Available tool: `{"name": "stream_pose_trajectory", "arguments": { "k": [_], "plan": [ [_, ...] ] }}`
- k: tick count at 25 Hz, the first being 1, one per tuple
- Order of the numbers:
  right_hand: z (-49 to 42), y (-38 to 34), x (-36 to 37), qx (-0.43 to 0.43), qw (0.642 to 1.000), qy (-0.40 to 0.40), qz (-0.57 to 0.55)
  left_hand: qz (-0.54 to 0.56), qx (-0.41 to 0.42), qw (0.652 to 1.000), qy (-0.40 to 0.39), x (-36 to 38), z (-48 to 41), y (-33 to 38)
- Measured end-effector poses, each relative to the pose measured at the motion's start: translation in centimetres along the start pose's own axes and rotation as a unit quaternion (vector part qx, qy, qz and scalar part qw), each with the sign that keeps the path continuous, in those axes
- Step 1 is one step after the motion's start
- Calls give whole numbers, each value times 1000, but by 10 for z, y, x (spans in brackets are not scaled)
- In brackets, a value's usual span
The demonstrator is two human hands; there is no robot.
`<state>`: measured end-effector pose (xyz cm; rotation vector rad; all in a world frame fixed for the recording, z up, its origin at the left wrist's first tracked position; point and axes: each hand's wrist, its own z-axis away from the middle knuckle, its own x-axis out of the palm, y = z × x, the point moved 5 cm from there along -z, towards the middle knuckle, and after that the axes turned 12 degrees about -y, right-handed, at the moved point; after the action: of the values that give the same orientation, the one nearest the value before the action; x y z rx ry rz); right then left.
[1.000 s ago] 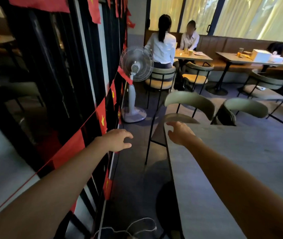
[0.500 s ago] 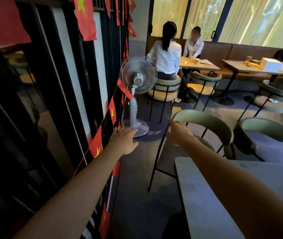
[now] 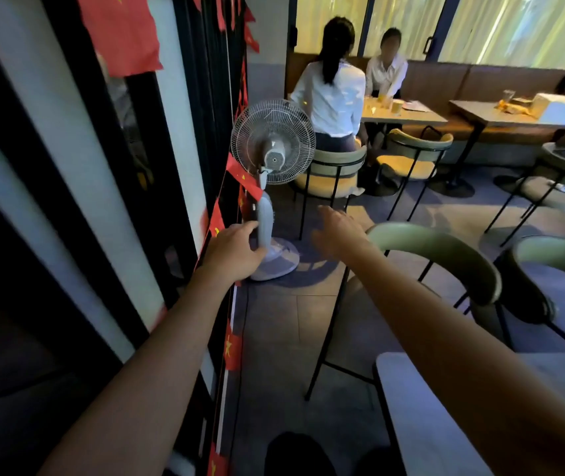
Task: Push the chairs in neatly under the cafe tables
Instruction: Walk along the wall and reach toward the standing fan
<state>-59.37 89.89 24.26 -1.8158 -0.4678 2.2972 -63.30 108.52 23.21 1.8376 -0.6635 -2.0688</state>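
A green-backed chair on thin black legs stands at the far end of the grey cafe table, pulled out from it. A second green chair stands to its right. My right hand reaches forward with spread fingers, just left of the nearer chair's backrest end; I cannot tell if it touches. My left hand is stretched out beside the fan's pole, fingers loosely curled, holding nothing.
A white pedestal fan stands on the floor by the black slatted wall hung with red flags. Two people sit at a far table. More chairs and a table with boxes line the back bench.
The view has moved forward and tilted up, so the table has slid down and right. Both hands have advanced, the right one to the end of the chair's backrest.
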Motion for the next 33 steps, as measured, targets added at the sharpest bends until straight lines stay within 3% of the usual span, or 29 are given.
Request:
{"name": "stream_pose_trajectory", "arguments": {
  "k": [10,15,25,33],
  "plan": [
    [-265,32,-16,-9,999,2,-37,35,-30,998,-40,-4,-270,-46],
    [-373,35,-40,-19,1000,-9,-22,101,-23,995,9,-32,-384,-40],
    [-450,-54,-55,-131,991,-3,23,23,-49,997,47,-71,-418,-75],
    [-473,-12,-64,-51,998,25,29,-9,7,1000,-2,-55,-476,-56]
  ]
}}
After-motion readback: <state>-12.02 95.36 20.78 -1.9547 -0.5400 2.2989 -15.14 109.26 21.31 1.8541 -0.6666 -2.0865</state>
